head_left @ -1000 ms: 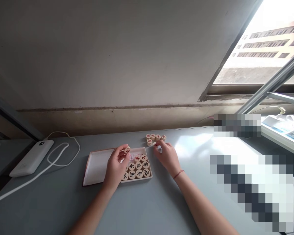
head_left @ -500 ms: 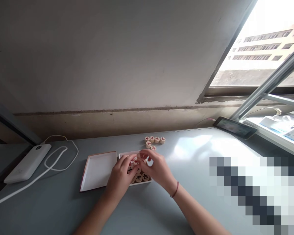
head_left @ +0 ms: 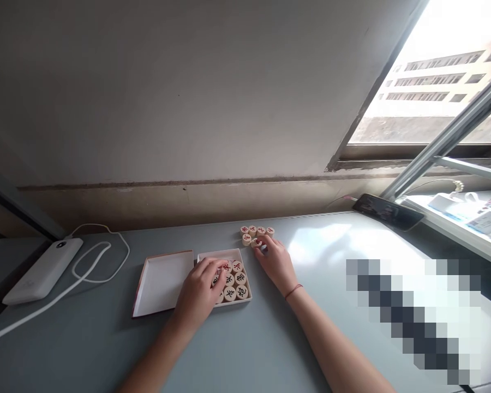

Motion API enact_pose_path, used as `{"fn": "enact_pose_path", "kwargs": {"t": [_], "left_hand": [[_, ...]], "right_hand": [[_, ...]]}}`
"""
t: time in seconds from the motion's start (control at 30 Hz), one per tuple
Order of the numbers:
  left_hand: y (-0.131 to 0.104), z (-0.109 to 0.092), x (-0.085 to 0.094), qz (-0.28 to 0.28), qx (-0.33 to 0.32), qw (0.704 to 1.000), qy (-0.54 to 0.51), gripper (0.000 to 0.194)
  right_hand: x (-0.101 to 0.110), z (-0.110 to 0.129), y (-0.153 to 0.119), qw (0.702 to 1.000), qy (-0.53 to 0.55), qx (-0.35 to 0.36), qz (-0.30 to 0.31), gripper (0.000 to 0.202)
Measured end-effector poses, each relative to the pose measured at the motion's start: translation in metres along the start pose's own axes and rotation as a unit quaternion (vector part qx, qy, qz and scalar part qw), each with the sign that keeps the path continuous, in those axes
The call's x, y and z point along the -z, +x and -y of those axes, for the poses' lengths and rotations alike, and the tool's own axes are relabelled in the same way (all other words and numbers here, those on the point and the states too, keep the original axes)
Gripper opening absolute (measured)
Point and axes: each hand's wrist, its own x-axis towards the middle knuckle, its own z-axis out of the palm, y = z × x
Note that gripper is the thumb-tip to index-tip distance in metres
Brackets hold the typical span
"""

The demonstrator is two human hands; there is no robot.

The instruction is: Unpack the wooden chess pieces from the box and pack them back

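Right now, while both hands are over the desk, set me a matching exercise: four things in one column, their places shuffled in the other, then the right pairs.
Things
1. left hand
2. right hand
3. white oblong device
4. dark phone

Places
A. toward the back right of the desk
B. at the group of round pieces outside the box
C. beside the looped white cable
D. over the box of round pieces

Pairs
1-D
2-B
3-C
4-A
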Motion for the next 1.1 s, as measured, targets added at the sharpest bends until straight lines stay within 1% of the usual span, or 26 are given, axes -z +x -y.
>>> {"fn": "enact_pose_path", "kwargs": {"t": [0.2, 0.33, 0.43, 0.5, 0.53, 0.57, 0.63, 0.7, 0.77, 0.83, 0.97, 1.03, 1.1], "left_hand": [[0.001, -0.003, 0.002, 0.009, 0.013, 1.0, -0.005, 0.021], [0.001, -0.003, 0.003, 0.013, 0.018, 1.0, -0.009, 0.022], [0.003, -0.001, 0.003, 0.021, 0.026, 0.999, -0.001, 0.022], [0.007, 0.002, 0.002, 0.026, 0.033, 0.999, 0.019, 0.022], [0.01, 0.003, 0.002, 0.033, 0.037, 0.998, 0.038, 0.023], [0.013, 0.004, 0.001, 0.045, 0.043, 0.996, 0.061, 0.023], [0.018, 0.003, 0.0, 0.087, 0.056, 0.988, 0.117, 0.025], [0.022, 0.001, -0.002, 0.134, 0.069, 0.975, 0.163, 0.029], [0.024, -0.003, -0.003, 0.165, 0.073, 0.965, 0.188, 0.03], [0.024, -0.006, -0.004, 0.179, 0.077, 0.962, 0.193, 0.029], [0.022, -0.01, -0.004, 0.17, 0.11, 0.968, 0.146, 0.025], [0.021, -0.009, -0.004, 0.154, 0.122, 0.974, 0.113, 0.022], [0.02, -0.008, -0.003, 0.109, 0.125, 0.983, 0.084, 0.017]], "right_hand": [[-0.006, -0.005, 0.005, 0.999, 0.036, 0.005, -0.017, 0.023], [-0.009, -0.008, 0.007, 0.999, 0.04, 0.009, -0.016, 0.026], [-0.005, -0.004, 0.005, 0.998, 0.042, 0.026, -0.041, 0.028], [0.004, 0.005, 0.002, 0.995, 0.059, 0.049, -0.064, 0.028], [0.009, 0.011, 0.0, 0.994, 0.077, 0.06, -0.058, 0.028], [0.013, 0.018, -0.003, 0.992, 0.099, 0.067, -0.037, 0.027], [0.021, 0.032, -0.009, 0.986, 0.142, 0.074, 0.045, 0.027], [0.024, 0.042, -0.014, 0.977, 0.155, 0.077, 0.123, 0.031], [0.024, 0.048, -0.017, 0.974, 0.14, 0.083, 0.159, 0.037], [0.02, 0.049, -0.018, 0.974, 0.126, 0.086, 0.164, 0.04], [0.017, 0.046, -0.018, 0.974, 0.124, 0.078, 0.171, 0.04], [0.018, 0.046, -0.017, 0.973, 0.136, 0.076, 0.17, 0.035], [0.021, 0.046, -0.017, 0.974, 0.16, 0.086, 0.137, 0.026]]}}
